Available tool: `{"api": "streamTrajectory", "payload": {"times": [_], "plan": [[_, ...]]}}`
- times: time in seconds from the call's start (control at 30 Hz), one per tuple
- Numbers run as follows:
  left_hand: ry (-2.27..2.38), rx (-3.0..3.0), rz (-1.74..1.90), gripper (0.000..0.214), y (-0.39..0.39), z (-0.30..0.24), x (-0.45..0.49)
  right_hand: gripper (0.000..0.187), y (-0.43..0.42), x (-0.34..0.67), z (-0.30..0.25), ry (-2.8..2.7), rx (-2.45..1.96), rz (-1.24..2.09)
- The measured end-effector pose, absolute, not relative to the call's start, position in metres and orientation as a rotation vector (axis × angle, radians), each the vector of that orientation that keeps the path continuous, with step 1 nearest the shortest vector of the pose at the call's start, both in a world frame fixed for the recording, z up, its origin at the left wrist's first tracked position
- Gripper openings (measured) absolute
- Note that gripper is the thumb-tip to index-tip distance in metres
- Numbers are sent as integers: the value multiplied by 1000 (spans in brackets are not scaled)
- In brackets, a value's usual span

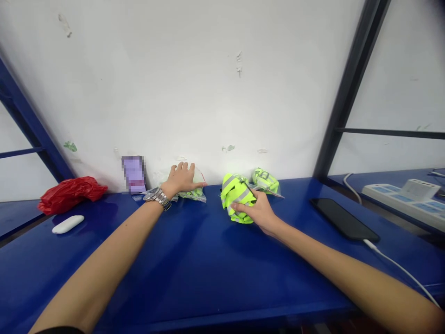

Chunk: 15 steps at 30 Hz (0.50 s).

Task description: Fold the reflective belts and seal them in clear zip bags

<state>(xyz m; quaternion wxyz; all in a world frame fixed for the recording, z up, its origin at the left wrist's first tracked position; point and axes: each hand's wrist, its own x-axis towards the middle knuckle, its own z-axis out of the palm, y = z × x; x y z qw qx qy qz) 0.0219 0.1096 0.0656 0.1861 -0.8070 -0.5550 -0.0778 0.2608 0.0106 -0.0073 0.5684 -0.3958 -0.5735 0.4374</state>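
Observation:
My right hand [259,211] is closed around a bundled neon-yellow reflective vest [236,197] with grey stripes, held at the back of the blue shelf. To the left, my left hand [182,178] has its fingers spread over a clear zip bag [196,195] with neon-yellow material inside. The palm seems to rest on that bag, and its underside is hidden. Just behind my right hand lies another bagged neon-yellow bundle [266,181] against the wall.
A red plastic bag [71,195] and a white earbud case [68,224] lie at the left. A blurred purple-screened object [134,174] leans on the wall. At the right are a black phone [344,219] with a white cable [399,266] and a power strip [406,202].

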Motion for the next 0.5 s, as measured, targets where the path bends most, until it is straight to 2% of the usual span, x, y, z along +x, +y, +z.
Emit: {"api": "streamTrajectory", "payload": {"times": [0.13,0.27,0.4,0.5], "plan": [[-1617,-2284,-93,85,110,69,19,40,11,263,-6,-1331,-931,1071],[-1442,-2364,-138,83,67,60,25,37,14,269,1,-1306,-934,1048],[-1286,-2692,-137,111,11,52,25,33,16,277,7,-1300,-979,960],[-1269,-2943,-4,130,-7,55,22,32,17,280,7,-1368,-1006,907]]}}
